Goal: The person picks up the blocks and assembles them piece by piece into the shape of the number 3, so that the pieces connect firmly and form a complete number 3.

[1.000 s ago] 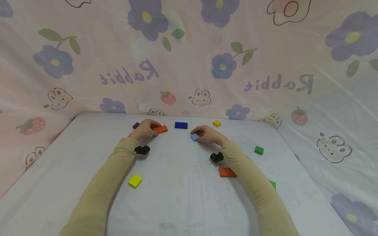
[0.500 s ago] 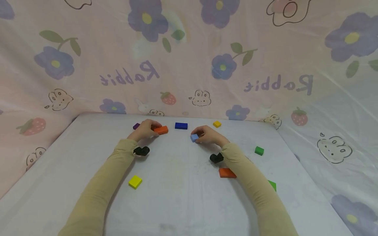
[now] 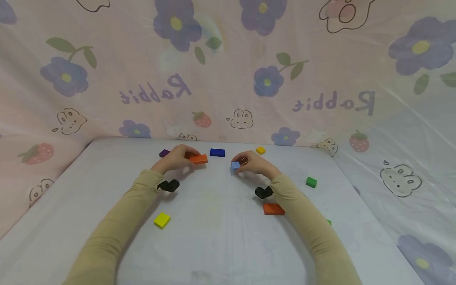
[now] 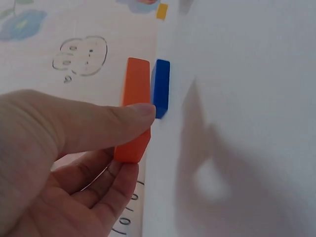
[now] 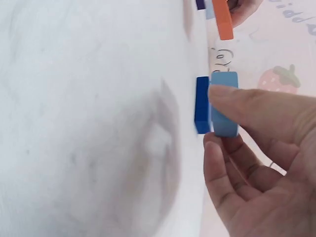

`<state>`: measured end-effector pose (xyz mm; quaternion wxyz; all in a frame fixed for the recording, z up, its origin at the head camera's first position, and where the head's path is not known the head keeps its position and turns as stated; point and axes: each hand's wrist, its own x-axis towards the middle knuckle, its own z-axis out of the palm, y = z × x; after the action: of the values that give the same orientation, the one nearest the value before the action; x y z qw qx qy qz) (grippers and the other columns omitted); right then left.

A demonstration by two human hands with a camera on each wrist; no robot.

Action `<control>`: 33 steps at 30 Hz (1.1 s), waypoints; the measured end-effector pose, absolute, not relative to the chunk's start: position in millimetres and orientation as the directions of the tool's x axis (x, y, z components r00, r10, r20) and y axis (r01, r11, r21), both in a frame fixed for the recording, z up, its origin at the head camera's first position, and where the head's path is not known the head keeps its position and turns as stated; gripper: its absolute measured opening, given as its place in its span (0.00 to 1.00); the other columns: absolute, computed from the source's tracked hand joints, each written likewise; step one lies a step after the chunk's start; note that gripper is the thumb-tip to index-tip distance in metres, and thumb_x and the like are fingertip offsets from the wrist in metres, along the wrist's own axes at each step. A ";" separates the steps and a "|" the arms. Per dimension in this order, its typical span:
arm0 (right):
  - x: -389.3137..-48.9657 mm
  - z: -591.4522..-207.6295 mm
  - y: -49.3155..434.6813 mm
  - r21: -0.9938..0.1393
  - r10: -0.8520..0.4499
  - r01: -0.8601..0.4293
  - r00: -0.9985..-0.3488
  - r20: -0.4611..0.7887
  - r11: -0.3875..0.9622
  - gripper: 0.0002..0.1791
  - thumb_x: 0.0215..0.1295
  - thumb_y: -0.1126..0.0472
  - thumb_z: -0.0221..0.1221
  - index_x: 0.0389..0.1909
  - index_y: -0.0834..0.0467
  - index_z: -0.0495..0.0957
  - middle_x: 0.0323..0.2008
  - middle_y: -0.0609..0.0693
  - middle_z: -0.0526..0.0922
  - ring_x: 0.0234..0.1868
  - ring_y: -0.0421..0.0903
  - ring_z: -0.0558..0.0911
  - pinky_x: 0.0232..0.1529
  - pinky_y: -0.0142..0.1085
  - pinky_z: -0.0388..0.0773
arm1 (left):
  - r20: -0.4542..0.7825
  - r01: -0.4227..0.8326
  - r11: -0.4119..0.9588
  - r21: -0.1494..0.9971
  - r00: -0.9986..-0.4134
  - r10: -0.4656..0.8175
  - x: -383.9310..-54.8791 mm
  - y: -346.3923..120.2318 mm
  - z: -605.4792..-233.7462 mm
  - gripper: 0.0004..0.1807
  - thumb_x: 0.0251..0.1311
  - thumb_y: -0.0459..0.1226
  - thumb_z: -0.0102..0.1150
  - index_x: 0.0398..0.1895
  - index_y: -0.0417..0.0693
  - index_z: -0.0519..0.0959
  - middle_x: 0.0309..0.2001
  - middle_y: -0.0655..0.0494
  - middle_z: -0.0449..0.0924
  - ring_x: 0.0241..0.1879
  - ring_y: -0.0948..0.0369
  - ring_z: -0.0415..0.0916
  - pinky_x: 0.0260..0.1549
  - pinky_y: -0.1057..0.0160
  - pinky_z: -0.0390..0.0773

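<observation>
left hand [image 3: 176, 157]: pinching orange block [image 3: 199, 159] above table [image 3: 213, 245], near far edge | right hand [image 3: 255, 163]: pinching light-blue block [image 3: 235, 166], likewise | progress: 2 blocks held; dark-blue block [image 3: 217, 152], 6 other blocks [image 3: 162, 220] lie untouched, unstacked

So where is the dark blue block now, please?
In the head view, the dark blue block lies near the far edge of the table, between the orange block in the left hand and the light blue block in the right hand.
</observation>
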<state>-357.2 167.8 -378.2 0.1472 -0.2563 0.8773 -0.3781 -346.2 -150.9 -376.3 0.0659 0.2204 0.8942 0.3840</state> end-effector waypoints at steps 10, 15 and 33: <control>-345.7 -366.5 167.2 -0.771 -0.583 -0.347 -0.811 -0.039 0.534 0.18 0.55 0.70 0.66 0.49 0.61 0.80 0.48 0.52 0.80 0.48 0.49 0.79 0.50 0.38 0.76 | 0.062 0.388 0.588 0.709 -0.866 0.497 -333.6 -142.8 -374.9 0.22 0.54 0.25 0.62 0.54 0.41 0.79 0.53 0.48 0.78 0.51 0.52 0.74 0.55 0.53 0.71; -340.0 -364.9 166.5 -0.787 -0.602 -0.354 -0.798 -0.027 0.505 0.19 0.55 0.70 0.67 0.48 0.62 0.79 0.46 0.53 0.80 0.47 0.50 0.79 0.49 0.38 0.77 | 0.081 0.426 0.563 0.708 -0.841 0.535 -328.9 -138.7 -377.3 0.21 0.54 0.25 0.63 0.53 0.41 0.79 0.51 0.50 0.79 0.50 0.54 0.75 0.54 0.55 0.72; -326.0 -376.9 151.3 -0.803 -0.686 -0.386 -0.727 -0.038 0.454 0.18 0.54 0.70 0.67 0.47 0.62 0.77 0.45 0.52 0.80 0.46 0.48 0.78 0.51 0.38 0.76 | 0.053 0.443 0.503 0.742 -0.787 0.615 -315.7 -121.5 -383.2 0.21 0.52 0.26 0.66 0.52 0.40 0.80 0.49 0.51 0.79 0.48 0.54 0.75 0.53 0.56 0.73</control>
<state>-326.0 151.3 -376.9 0.1820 -0.3217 0.8330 -0.4117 -315.7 -121.5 -383.2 0.1096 0.3076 0.8599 0.3923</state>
